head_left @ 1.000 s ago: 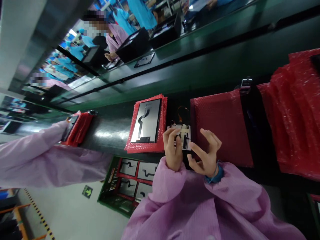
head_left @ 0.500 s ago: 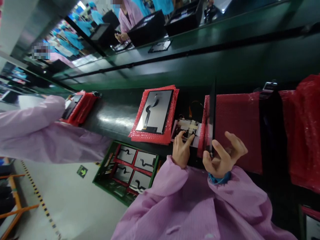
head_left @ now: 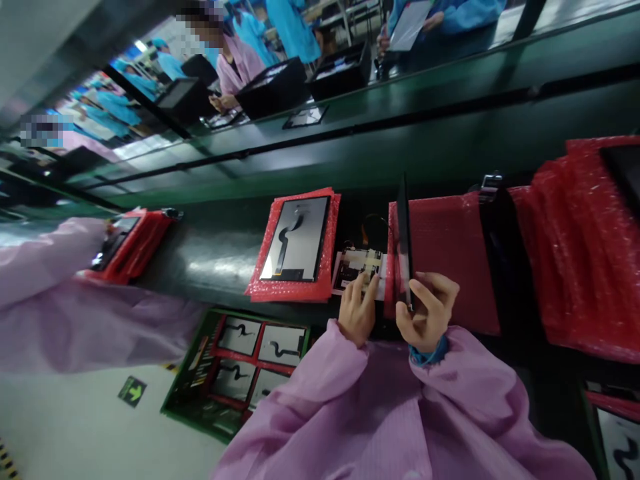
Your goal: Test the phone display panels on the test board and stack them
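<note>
Above the dark bench (head_left: pixel 215 247), over the left edge of some red wrap (head_left: pixel 455 253), a thin black panel (head_left: pixel 404 240) stands edge-on, pinched low by the right hand (head_left: pixel 427 317), while a circuit assembly (head_left: pixel 353 263) lies at the left hand's (head_left: pixel 357 315) spread fingertips.

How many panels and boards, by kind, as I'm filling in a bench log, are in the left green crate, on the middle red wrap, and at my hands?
Silver panels showing in green crate: 4
Silver panel on red wrap: 1
Thin dark panel in right hand: 1
Circuit board by left hand: 1
Total: 7
</note>
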Motion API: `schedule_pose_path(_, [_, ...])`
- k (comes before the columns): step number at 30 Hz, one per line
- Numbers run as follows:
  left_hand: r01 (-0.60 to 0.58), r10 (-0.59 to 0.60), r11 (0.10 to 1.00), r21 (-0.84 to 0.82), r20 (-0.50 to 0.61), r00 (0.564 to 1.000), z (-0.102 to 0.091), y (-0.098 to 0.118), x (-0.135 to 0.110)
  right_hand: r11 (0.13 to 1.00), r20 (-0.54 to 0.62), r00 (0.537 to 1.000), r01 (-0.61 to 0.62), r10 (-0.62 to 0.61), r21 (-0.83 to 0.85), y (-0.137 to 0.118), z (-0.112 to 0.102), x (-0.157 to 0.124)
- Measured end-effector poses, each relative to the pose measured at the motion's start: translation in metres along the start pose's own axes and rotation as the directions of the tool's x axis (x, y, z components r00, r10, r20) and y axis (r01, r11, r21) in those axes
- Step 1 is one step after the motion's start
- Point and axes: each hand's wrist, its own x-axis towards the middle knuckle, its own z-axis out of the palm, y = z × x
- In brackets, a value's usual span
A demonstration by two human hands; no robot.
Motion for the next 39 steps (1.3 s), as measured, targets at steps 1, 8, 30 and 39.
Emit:
schedule_pose_path(1, [-0.052, 0.052, 0.998, -0.043, -0.002, 0.999, -0.002, 0.001, 0.0, 0.999, 0.007, 1.0, -0.022, 0.022, 0.038, 0.001, -0.003, -0.001])
schedule_pose_path(8, [-0.223, 0.261, 0.953, -0.203, 0.187, 0.947, -0.012, 0.003, 0.008, 0.95, 0.041, 0.958, -0.275, 0.284, -0.147, 0.013, -0.057, -0.007])
schedule_pose_path(30, [-0.04, 0.164, 0.895, -0.445, 0.243, 0.956, 0.01, -0.035, 0.141, 0.847, 0.882, 0.397, -0.532, 0.254, -0.005, 0.093, 0.024, 0.098])
schedule_pose_path(39, [-0.004, 0.175, 0.874, -0.486, 0.308, 0.935, 0.012, -0.032, 0.136, 0.927, 0.864, 0.485, -0.368, 0.132, 0.065, 0.093, 0.026, 0.082])
